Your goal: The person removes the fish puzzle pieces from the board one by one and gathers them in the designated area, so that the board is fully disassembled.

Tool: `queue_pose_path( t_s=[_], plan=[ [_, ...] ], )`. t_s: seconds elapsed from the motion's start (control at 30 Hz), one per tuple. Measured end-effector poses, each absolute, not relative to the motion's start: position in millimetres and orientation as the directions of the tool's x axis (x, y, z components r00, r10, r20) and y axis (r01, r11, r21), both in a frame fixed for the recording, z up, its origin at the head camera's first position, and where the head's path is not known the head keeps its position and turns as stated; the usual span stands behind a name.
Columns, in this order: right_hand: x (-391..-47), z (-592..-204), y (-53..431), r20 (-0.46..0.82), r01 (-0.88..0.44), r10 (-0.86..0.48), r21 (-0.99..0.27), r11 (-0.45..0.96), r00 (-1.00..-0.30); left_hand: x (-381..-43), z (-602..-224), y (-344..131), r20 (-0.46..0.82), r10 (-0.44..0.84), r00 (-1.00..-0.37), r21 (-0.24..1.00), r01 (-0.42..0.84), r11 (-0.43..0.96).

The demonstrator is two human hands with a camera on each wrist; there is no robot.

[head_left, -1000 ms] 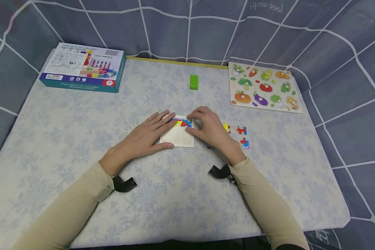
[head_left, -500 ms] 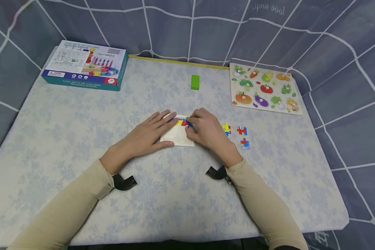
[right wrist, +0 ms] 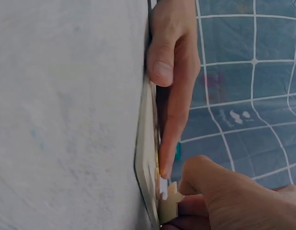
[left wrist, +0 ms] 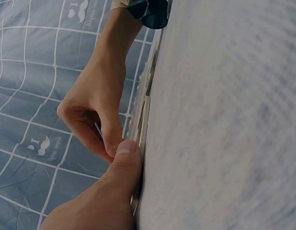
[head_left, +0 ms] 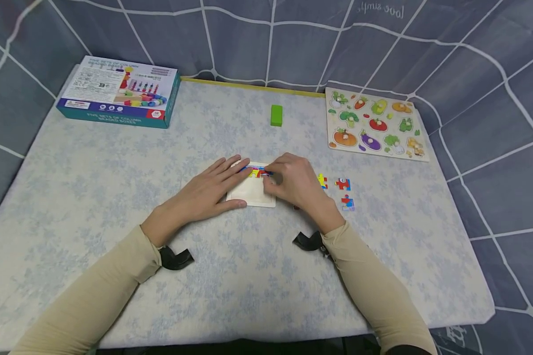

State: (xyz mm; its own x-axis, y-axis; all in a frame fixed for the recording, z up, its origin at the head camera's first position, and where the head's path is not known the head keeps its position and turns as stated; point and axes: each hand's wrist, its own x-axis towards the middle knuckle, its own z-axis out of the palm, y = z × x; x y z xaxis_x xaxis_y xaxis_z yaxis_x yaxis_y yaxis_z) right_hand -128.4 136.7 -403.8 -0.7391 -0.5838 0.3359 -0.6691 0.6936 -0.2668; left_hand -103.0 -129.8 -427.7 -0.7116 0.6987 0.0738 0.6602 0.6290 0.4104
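Note:
A pale wooden puzzle tray (head_left: 258,198) lies mid-table, with brightly printed jigsaw pieces (head_left: 255,172) along its far edge. My left hand (head_left: 209,190) rests over the tray's left side, fingers extended across the pieces and thumb at the near edge. My right hand (head_left: 297,182) pinches a jigsaw piece (right wrist: 169,207) at the tray's far right corner. In the right wrist view this piece stands tilted, its bare wood facing the camera. The left wrist view shows the left thumb (left wrist: 127,147) in front of the right fingertips.
Loose jigsaw pieces lie right of the tray: a yellow one (head_left: 322,181), a red one (head_left: 343,184) and a blue-red one (head_left: 348,202). Another is mostly hidden under the right wrist. Farther back are a green block (head_left: 276,115), a vegetable puzzle board (head_left: 377,125) and a toy box (head_left: 117,93).
The piece at the tray's far right corner looked flat a second ago and is now tilted up in my right fingers. The right hand shifted slightly; the left hand stayed put.

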Motion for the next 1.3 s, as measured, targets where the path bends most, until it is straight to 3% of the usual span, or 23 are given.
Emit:
queue_pose_path(
  t_s=[0.57,0.87,1.3],
  plan=[
    [-128.4,-394.3,143.4,0.217,-0.647,-0.614,-0.359,0.673,-0.759,-104.2,-424.9,-129.9,0.072,0.696,-0.715,0.41,0.657,0.633],
    [-131.9,-396.8,147.8,0.13,-0.58,-0.606,-0.496,0.646,-0.785,-104.5,-426.7,-129.5,0.075,0.691,-0.719,0.421,0.651,0.632],
    [-133.5,-395.3,148.7,0.038,-0.491,-0.59,-0.599,0.633,-0.807,-103.8,-428.7,-129.3,0.078,0.685,-0.724,0.433,0.644,0.631]
  ],
)
